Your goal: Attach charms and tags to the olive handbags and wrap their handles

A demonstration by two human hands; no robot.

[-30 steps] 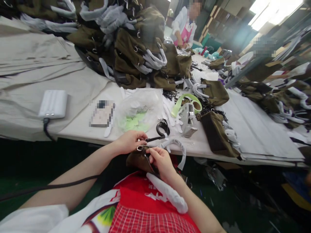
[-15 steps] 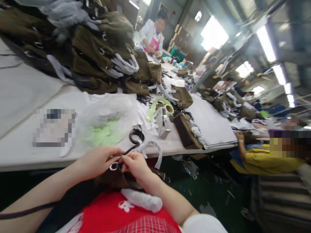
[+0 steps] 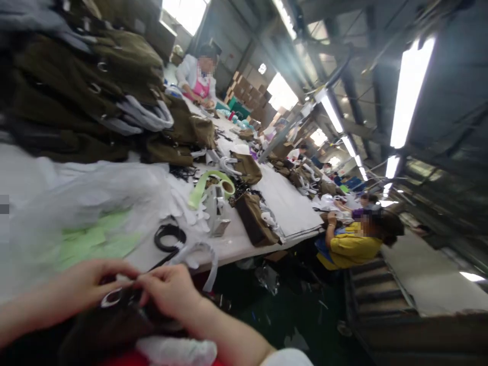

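My left hand (image 3: 101, 284) pinches a thin black strap beside a silver metal ring (image 3: 105, 300). Close against it, the thumb and fingers of my right hand (image 3: 173, 292) are closed on the same strap. Below both hands a dark brown bag (image 3: 102, 325) lies on my lap, its lower part in shadow. A white-wrapped bag handle (image 3: 177, 352) rests under my right forearm. From my fingers the strap runs up to a black coil (image 3: 159, 244) at the table edge. Just where the strap meets the ring is hidden by my fingertips.
Olive bags (image 3: 61, 86) are heaped at the left. Clear plastic with green pieces (image 3: 95, 239) lies in front of me. A tape dispenser (image 3: 219, 211) with green tape and a brown bag (image 3: 255, 221) stand beyond. A person in yellow (image 3: 354, 246) sits at the right.
My view has swung right and tilted, so the table, bags and hands appear farther left. Both hands stay closed on the strap near the ring.
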